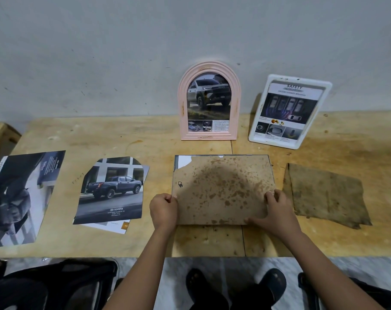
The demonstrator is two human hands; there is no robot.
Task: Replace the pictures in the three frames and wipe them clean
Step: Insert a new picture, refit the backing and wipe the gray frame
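A rectangular frame (222,189) lies face down in the middle of the wooden table, its stained brown backing board up and a corner of the board broken off at the top left. My left hand (164,209) grips its lower left edge. My right hand (277,211) presses on its lower right corner, fingers spread on the board. A pink arched frame (209,101) with a truck picture leans on the wall behind. To its right a white frame (289,111) holds a safety sheet. A dirty brown cloth (326,194) lies right of the flat frame.
Cut truck pictures (111,191) lie left of the flat frame on the table (145,240), and a larger brochure (22,198) sits at the far left edge. Below the table's front edge are my sandalled feet (234,285) and a dark bag (56,285).
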